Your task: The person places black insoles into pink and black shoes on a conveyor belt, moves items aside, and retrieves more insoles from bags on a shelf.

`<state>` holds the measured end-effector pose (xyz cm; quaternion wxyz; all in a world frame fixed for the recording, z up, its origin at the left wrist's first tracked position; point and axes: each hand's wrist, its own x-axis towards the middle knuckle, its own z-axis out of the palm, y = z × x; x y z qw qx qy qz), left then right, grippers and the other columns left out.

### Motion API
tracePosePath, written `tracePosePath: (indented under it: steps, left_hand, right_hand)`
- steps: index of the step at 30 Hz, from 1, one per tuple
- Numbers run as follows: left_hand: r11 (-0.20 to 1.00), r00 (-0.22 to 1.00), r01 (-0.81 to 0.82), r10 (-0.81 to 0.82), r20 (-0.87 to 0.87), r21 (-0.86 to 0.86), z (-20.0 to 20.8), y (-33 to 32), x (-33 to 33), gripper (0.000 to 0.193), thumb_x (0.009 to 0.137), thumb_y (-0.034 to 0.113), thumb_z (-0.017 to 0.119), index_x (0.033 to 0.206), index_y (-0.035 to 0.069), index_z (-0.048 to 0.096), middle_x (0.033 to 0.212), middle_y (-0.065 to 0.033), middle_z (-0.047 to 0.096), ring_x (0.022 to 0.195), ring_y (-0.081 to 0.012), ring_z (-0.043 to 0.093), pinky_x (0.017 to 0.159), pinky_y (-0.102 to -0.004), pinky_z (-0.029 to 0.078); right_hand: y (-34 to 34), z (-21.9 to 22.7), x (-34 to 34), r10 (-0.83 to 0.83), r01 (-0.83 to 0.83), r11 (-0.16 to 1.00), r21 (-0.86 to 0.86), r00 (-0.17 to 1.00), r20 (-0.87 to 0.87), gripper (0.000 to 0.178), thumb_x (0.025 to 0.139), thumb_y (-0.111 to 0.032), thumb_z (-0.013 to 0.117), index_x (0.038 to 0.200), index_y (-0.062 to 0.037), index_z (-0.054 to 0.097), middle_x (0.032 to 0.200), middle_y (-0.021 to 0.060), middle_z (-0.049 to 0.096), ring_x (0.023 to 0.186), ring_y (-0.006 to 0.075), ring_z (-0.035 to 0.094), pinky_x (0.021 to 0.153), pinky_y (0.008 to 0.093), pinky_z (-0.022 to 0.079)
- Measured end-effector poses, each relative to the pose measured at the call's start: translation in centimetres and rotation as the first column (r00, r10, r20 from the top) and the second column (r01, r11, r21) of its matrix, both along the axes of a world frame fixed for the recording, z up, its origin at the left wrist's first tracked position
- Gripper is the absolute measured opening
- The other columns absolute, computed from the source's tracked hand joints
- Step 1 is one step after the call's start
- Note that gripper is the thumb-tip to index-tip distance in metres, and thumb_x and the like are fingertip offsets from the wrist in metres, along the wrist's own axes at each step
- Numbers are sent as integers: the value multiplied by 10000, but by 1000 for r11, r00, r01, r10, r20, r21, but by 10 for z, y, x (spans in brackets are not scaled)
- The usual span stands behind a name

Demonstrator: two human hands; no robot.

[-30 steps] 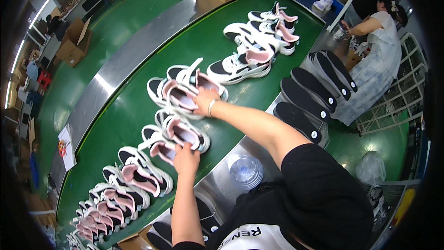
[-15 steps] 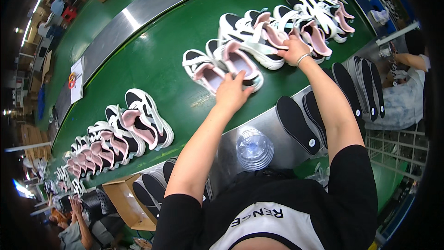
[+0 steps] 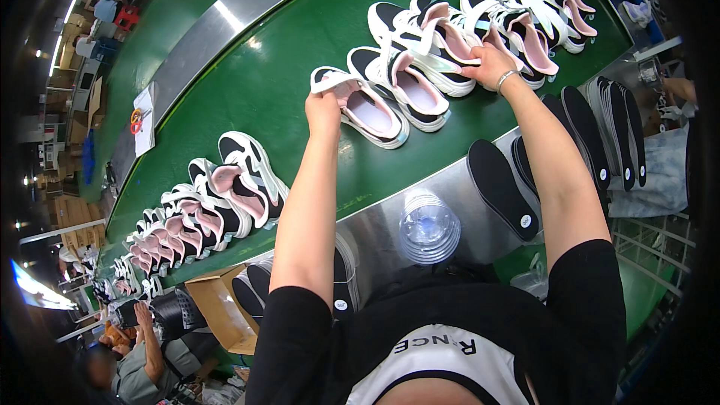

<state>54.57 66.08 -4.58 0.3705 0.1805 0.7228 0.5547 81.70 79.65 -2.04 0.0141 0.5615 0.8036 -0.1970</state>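
Note:
White, black and pink sneakers stand in a row on the green belt. My left hand (image 3: 323,112) is closed on the front left part of the nearest-left sneaker (image 3: 365,110), by its tongue; its fingertips are partly hidden. Inside that shoe and the neighbouring sneaker (image 3: 418,94) pale insoles show. My right hand (image 3: 490,67) pinches the heel collar of a further sneaker (image 3: 450,39), its thumb low at the heel. More sneakers (image 3: 540,0) stand close together at the far right, toes pointing away from me.
Another line of sneakers (image 3: 240,180) runs down the belt (image 3: 277,67) on the left. Clear plastic bowls (image 3: 428,229) are stacked on the metal ledge, beside black insoles (image 3: 502,187). An opened cardboard box (image 3: 217,307) stands lower left. Scissors (image 3: 136,121) lie on paper. Another person (image 3: 139,364) sits lower left.
My left hand has moved from the second sneaker's heel to the front left of the end sneaker, whose opening now shows wider. My right hand stays at the same shoe's heel.

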Motion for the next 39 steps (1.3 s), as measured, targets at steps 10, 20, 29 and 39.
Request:
tracePosePath:
  steps: [10, 20, 29, 39]
  left_hand:
    - [998, 990, 56, -58, 130, 18, -14, -9, -7, 313, 827, 281, 488, 849, -21, 568, 648, -40, 548, 478, -85, 454, 412, -221, 328]
    - [989, 929, 140, -111, 354, -57, -6, -17, -21, 304, 771, 299, 508, 1007, 109, 532, 988, -32, 543, 887, -141, 493, 686, -356, 396]
    - [982, 835, 187, -139, 533, -37, -26, -16, -38, 224, 826, 260, 425, 981, 119, 504, 966, -22, 525, 869, -165, 477, 698, -362, 357]
    - [987, 857, 161, -129, 499, -21, -26, -14, -42, 365, 743, 218, 516, 1085, 95, 474, 1049, -39, 518, 967, -187, 478, 758, -385, 396]
  right_hand:
    - [-28, 7, -22, -46, 35, 988, 148, 996, 70, 373, 632, -363, 625, 935, -155, 562, 1060, 86, 447, 1038, 260, 395, 862, 460, 271]
    - [-102, -2, -158, 593, -360, 662, 658, 788, -165, 89, 696, -184, 474, 708, -148, 554, 723, 4, 509, 734, 158, 507, 665, 326, 380]
    - [-89, -16, -158, 743, -489, 452, 746, 669, -12, 108, 684, -225, 497, 763, -192, 564, 847, -6, 495, 793, 150, 494, 664, 313, 364]
    - [-90, 12, -193, 642, -578, 743, 337, 758, -114, 159, 625, -228, 557, 735, -144, 637, 923, 31, 524, 920, 205, 451, 753, 339, 362]
